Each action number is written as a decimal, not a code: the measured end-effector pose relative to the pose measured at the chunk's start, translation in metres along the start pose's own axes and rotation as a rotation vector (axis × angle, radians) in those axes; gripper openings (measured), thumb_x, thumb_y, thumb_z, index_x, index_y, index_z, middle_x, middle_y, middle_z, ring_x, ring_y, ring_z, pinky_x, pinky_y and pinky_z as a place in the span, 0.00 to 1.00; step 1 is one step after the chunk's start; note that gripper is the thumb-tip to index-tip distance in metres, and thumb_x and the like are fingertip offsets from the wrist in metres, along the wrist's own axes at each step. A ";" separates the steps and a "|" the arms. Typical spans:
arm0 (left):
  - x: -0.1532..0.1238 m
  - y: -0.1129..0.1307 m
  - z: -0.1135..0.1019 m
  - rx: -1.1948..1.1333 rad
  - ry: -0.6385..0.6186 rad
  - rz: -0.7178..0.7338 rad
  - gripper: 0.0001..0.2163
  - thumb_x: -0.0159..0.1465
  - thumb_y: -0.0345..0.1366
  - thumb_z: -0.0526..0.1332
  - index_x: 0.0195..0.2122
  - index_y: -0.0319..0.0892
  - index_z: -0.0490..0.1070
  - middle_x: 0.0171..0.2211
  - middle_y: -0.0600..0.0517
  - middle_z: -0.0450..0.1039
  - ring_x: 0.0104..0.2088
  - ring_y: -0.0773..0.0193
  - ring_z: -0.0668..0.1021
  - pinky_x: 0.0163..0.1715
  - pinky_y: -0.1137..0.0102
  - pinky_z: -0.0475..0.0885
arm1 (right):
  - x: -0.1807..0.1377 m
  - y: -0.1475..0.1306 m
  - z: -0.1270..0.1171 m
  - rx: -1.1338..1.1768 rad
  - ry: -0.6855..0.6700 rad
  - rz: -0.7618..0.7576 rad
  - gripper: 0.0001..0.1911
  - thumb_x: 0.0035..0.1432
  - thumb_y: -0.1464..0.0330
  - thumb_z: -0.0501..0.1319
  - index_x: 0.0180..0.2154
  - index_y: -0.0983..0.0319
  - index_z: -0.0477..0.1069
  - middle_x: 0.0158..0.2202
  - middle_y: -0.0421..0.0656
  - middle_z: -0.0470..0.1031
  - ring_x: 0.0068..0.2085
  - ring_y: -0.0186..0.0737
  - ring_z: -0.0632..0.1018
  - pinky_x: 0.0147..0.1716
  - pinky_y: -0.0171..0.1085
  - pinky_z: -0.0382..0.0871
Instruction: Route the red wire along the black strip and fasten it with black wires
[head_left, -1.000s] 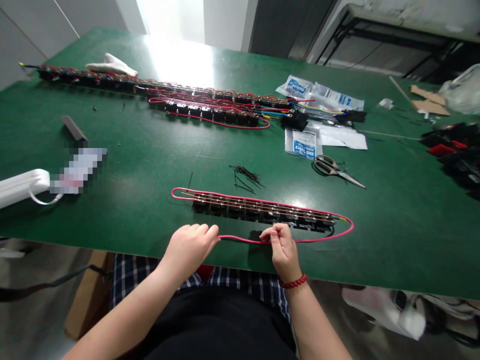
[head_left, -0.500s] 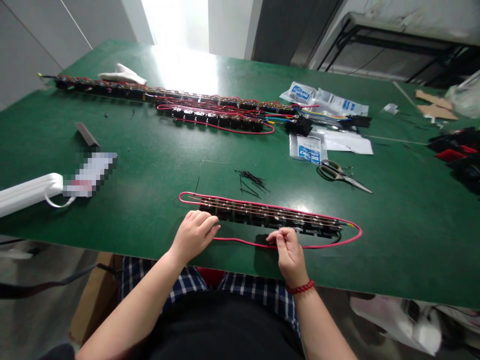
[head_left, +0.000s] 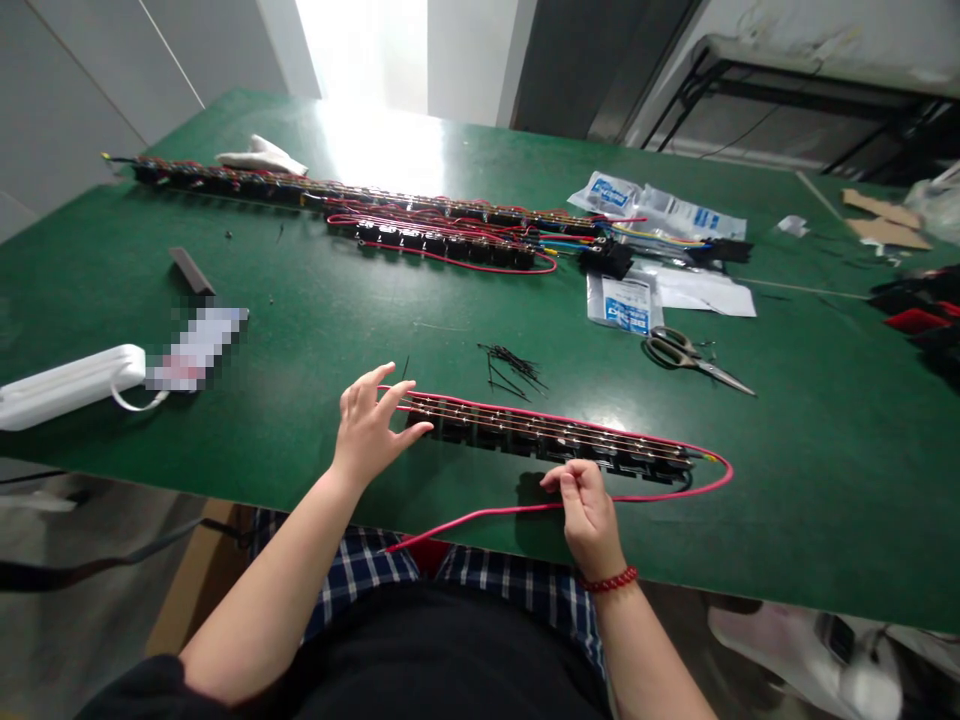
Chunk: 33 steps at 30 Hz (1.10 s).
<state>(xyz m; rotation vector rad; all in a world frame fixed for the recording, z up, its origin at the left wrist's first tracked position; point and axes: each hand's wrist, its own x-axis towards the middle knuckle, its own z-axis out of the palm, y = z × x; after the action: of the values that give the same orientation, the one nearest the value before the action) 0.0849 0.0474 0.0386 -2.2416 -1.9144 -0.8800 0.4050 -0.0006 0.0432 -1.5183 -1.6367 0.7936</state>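
Observation:
A long black strip of components with bare metal wires along its top [head_left: 544,430] lies near the table's front edge. A red cable [head_left: 480,514] loops round it, with one end reaching over the table edge toward my lap. My left hand [head_left: 373,425] is open, fingers spread, at the strip's left end and beside the cable's bend. My right hand [head_left: 589,510] is closed in front of the strip, thumb against the curled fingers. The red cable passes at this hand; whether the fingers grip it or something small is hidden.
Thin black cable ties [head_left: 516,368] lie behind the strip, with scissors [head_left: 694,358] to their right. Longer wired strips [head_left: 450,240] stretch across the back. Plastic packets [head_left: 626,300] lie beside them. A phone [head_left: 196,350] and a white device [head_left: 71,385] are at left.
My left hand has opened and moved up to the strip's left end. The cable's near end has swung down over the table edge. My right hand stays closed in much the same place.

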 end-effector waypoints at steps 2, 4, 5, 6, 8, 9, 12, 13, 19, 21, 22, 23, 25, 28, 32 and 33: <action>0.003 0.005 0.002 0.006 -0.002 0.044 0.25 0.58 0.54 0.65 0.53 0.47 0.69 0.58 0.42 0.65 0.57 0.48 0.68 0.58 0.53 0.60 | 0.000 0.000 0.000 -0.001 -0.001 0.000 0.10 0.68 0.61 0.50 0.36 0.58 0.65 0.31 0.41 0.75 0.32 0.40 0.76 0.33 0.39 0.70; 0.007 0.009 0.004 -0.001 -0.026 0.099 0.25 0.59 0.53 0.63 0.54 0.46 0.69 0.56 0.43 0.69 0.56 0.49 0.69 0.59 0.53 0.57 | 0.000 0.000 0.000 -0.004 -0.005 0.004 0.10 0.68 0.61 0.50 0.36 0.58 0.65 0.31 0.41 0.75 0.32 0.40 0.76 0.33 0.39 0.70; 0.008 0.010 0.005 -0.005 -0.046 0.125 0.25 0.60 0.53 0.63 0.54 0.45 0.69 0.54 0.44 0.71 0.56 0.50 0.70 0.60 0.53 0.56 | 0.000 0.000 0.000 -0.005 -0.006 0.006 0.10 0.68 0.62 0.50 0.36 0.58 0.65 0.31 0.41 0.75 0.32 0.39 0.76 0.33 0.39 0.70; 0.010 0.011 0.007 -0.009 -0.066 0.144 0.24 0.61 0.52 0.62 0.54 0.45 0.69 0.52 0.44 0.72 0.54 0.51 0.72 0.61 0.52 0.55 | 0.000 0.000 0.001 -0.004 -0.006 0.006 0.10 0.68 0.62 0.50 0.36 0.58 0.65 0.31 0.41 0.75 0.32 0.39 0.76 0.33 0.39 0.70; 0.010 0.012 0.009 -0.015 -0.100 0.160 0.22 0.62 0.49 0.62 0.54 0.44 0.69 0.49 0.45 0.74 0.51 0.53 0.74 0.60 0.52 0.55 | 0.001 0.000 0.001 0.001 -0.001 0.000 0.10 0.68 0.62 0.50 0.36 0.58 0.65 0.30 0.41 0.75 0.32 0.40 0.76 0.33 0.39 0.70; 0.010 0.012 0.010 -0.018 -0.112 0.159 0.21 0.62 0.48 0.62 0.53 0.44 0.70 0.48 0.45 0.75 0.49 0.54 0.75 0.59 0.52 0.56 | 0.001 0.000 0.001 0.001 0.005 -0.003 0.10 0.68 0.62 0.50 0.36 0.58 0.65 0.30 0.41 0.75 0.32 0.40 0.76 0.34 0.39 0.70; 0.004 0.013 0.010 -0.024 -0.127 0.141 0.19 0.63 0.46 0.63 0.52 0.45 0.71 0.46 0.46 0.76 0.47 0.55 0.75 0.56 0.54 0.59 | 0.000 0.001 0.000 0.006 0.010 -0.013 0.10 0.67 0.62 0.51 0.35 0.58 0.66 0.30 0.41 0.75 0.32 0.40 0.76 0.34 0.39 0.71; 0.002 0.013 0.009 -0.025 -0.128 0.137 0.18 0.62 0.46 0.63 0.52 0.45 0.71 0.46 0.46 0.76 0.47 0.55 0.75 0.55 0.55 0.60 | -0.001 0.003 0.000 0.014 0.008 -0.019 0.10 0.67 0.62 0.51 0.35 0.58 0.66 0.30 0.41 0.75 0.32 0.40 0.76 0.34 0.39 0.71; -0.012 0.019 0.002 -0.020 -0.115 0.114 0.17 0.62 0.47 0.64 0.50 0.47 0.72 0.45 0.47 0.77 0.45 0.55 0.75 0.52 0.57 0.61 | -0.009 0.002 0.005 0.164 0.174 -0.011 0.06 0.64 0.63 0.58 0.37 0.58 0.68 0.32 0.41 0.74 0.33 0.39 0.77 0.35 0.41 0.74; -0.016 0.022 0.000 -0.008 -0.110 0.107 0.17 0.63 0.47 0.63 0.50 0.46 0.72 0.45 0.47 0.77 0.45 0.55 0.75 0.52 0.57 0.61 | -0.010 -0.007 0.011 0.238 0.217 -0.006 0.04 0.63 0.64 0.60 0.38 0.58 0.69 0.34 0.42 0.74 0.33 0.39 0.78 0.35 0.41 0.75; -0.018 0.024 -0.001 -0.001 -0.106 0.104 0.17 0.63 0.47 0.63 0.50 0.46 0.72 0.46 0.46 0.77 0.45 0.55 0.75 0.51 0.57 0.61 | -0.009 -0.012 0.013 0.254 0.212 -0.020 0.04 0.62 0.65 0.60 0.38 0.58 0.70 0.35 0.42 0.75 0.34 0.39 0.78 0.35 0.41 0.76; -0.020 0.026 -0.002 0.005 -0.101 0.102 0.18 0.63 0.47 0.62 0.51 0.45 0.72 0.46 0.46 0.77 0.45 0.55 0.75 0.51 0.57 0.61 | -0.007 -0.018 0.015 0.251 0.192 -0.051 0.03 0.62 0.66 0.61 0.39 0.58 0.70 0.36 0.43 0.75 0.34 0.39 0.78 0.36 0.42 0.76; -0.023 0.028 -0.003 0.013 -0.095 0.101 0.18 0.64 0.47 0.62 0.51 0.45 0.72 0.45 0.46 0.77 0.45 0.56 0.75 0.51 0.57 0.61 | -0.001 -0.030 0.018 0.196 0.132 -0.159 0.04 0.60 0.69 0.62 0.40 0.57 0.72 0.38 0.43 0.77 0.37 0.41 0.79 0.38 0.44 0.76; -0.025 0.029 -0.004 0.016 -0.090 0.107 0.18 0.64 0.47 0.61 0.52 0.44 0.71 0.45 0.46 0.77 0.44 0.55 0.75 0.50 0.58 0.61 | 0.010 -0.049 0.026 0.069 0.049 -0.376 0.09 0.59 0.73 0.62 0.41 0.55 0.72 0.38 0.43 0.78 0.41 0.43 0.79 0.41 0.46 0.76; -0.024 0.027 -0.002 0.008 -0.097 0.107 0.19 0.63 0.49 0.61 0.52 0.44 0.72 0.44 0.46 0.77 0.45 0.55 0.75 0.49 0.58 0.62 | 0.023 -0.066 0.047 -0.057 -0.018 -0.603 0.12 0.58 0.76 0.62 0.42 0.55 0.72 0.38 0.43 0.79 0.39 0.41 0.79 0.39 0.44 0.77; -0.024 0.027 -0.002 0.002 -0.100 0.103 0.19 0.64 0.49 0.61 0.52 0.44 0.72 0.44 0.46 0.77 0.45 0.55 0.75 0.49 0.58 0.62 | 0.025 -0.067 0.053 -0.094 -0.032 -0.645 0.12 0.58 0.76 0.62 0.42 0.55 0.72 0.38 0.43 0.79 0.38 0.41 0.79 0.39 0.44 0.77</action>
<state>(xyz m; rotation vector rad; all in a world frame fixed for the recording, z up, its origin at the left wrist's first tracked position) 0.1076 0.0195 0.0375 -2.4020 -1.8173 -0.7652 0.3242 0.0202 0.0753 -0.9340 -2.0441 0.3877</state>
